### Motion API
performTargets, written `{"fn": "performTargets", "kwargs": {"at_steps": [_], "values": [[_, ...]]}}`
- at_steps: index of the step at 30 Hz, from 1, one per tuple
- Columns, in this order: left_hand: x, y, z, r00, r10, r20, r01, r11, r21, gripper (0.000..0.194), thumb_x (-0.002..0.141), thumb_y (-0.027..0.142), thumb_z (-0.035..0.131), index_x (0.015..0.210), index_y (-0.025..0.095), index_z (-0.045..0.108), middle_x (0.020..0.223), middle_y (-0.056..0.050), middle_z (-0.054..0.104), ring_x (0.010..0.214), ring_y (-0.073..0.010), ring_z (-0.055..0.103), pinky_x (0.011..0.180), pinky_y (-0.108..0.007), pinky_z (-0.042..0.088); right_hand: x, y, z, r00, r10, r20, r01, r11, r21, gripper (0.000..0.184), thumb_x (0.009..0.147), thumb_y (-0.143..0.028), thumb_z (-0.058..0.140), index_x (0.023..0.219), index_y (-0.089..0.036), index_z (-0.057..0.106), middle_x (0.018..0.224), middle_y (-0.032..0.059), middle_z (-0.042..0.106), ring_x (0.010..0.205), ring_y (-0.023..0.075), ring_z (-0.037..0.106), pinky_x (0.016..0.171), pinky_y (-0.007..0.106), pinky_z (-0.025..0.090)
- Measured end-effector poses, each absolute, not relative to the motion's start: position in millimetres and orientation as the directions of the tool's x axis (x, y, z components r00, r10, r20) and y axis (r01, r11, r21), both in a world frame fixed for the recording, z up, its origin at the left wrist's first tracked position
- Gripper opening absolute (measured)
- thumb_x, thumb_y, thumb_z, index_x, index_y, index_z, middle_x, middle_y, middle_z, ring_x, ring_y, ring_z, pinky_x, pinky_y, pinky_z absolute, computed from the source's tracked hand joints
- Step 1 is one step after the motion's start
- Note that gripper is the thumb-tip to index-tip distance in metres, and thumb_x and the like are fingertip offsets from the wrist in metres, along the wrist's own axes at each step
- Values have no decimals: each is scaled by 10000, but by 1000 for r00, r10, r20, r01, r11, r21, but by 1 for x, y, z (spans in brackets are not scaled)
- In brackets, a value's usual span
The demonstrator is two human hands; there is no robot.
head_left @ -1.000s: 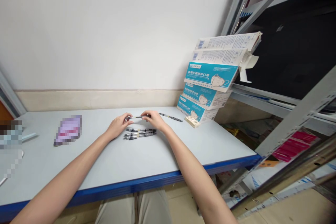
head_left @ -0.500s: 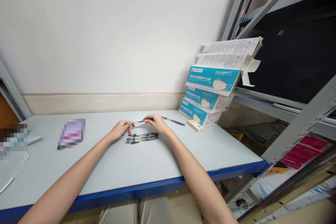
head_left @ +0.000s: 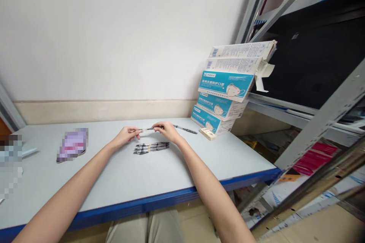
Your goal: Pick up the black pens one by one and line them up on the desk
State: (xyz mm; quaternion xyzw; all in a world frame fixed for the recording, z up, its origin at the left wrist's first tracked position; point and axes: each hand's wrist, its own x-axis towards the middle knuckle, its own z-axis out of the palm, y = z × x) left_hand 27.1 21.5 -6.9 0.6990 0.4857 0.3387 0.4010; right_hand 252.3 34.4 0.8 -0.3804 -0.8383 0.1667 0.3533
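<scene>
A slim pen (head_left: 146,129) is held lengthwise between my two hands, just above the table. My left hand (head_left: 127,135) pinches its left end with thumb and fingers. The other end is gripped by my right hand (head_left: 166,130), whose fingers partly cover it. Nearer to me, several black and clear pens (head_left: 151,147) lie side by side on the table. One more pen (head_left: 186,129) rests at an angle beyond my right hand, its left end hidden behind the hand.
Mask boxes (head_left: 225,85) stand stacked and leaning at the back right, with a small cream box (head_left: 208,133) at their foot. A blurred purple item (head_left: 72,145) lies on the left. Metal shelving (head_left: 310,129) borders the table's right side. The table has a blue front edge (head_left: 148,206).
My left hand has closed on the pen's left end, and the pen now sits level between both hands. The whole view has shifted slightly, so things appear further left.
</scene>
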Motion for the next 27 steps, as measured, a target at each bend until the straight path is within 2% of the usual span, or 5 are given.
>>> {"fn": "performTargets", "kwargs": {"at_steps": [7,15,21,24,27], "values": [[28,13,4,205,963,175,465,-253,849,453,599,500,626,807,104,698,656,-65,679,422,-59,309,418,-219,254,250,31,4,-469,762,447,561,648,-516,202,823,-224,516,929,-174,681,772,17,669,729,120,567,691,195,361],[30,12,5,199,938,285,564,-347,749,428,623,494,590,797,122,709,611,-50,684,440,-98,417,438,-226,327,254,30,3,-539,803,255,620,583,-526,224,851,-217,460,906,-167,672,715,0,645,630,106,558,653,204,359],[51,2,-3,186,835,517,661,-496,563,347,740,461,479,776,181,681,732,-31,698,619,-155,551,655,-256,414,231,14,6,-537,775,333,610,629,-481,305,893,-378,399,1108,-238,565,971,14,654,903,145,567,803,247,358],[59,-1,-6,208,818,536,701,-507,502,358,778,476,426,893,204,628,749,-11,679,616,-150,554,660,-253,409,220,8,9,-487,807,333,635,589,-499,417,908,-487,283,1107,-240,554,951,23,654,865,148,573,748,241,374],[55,0,-4,188,857,481,749,-441,495,432,753,517,470,1068,226,523,819,4,659,690,-160,566,665,-255,402,224,9,11,-320,879,353,788,454,-417,512,855,-593,306,988,-209,617,878,56,664,837,183,573,708,256,365]]}}
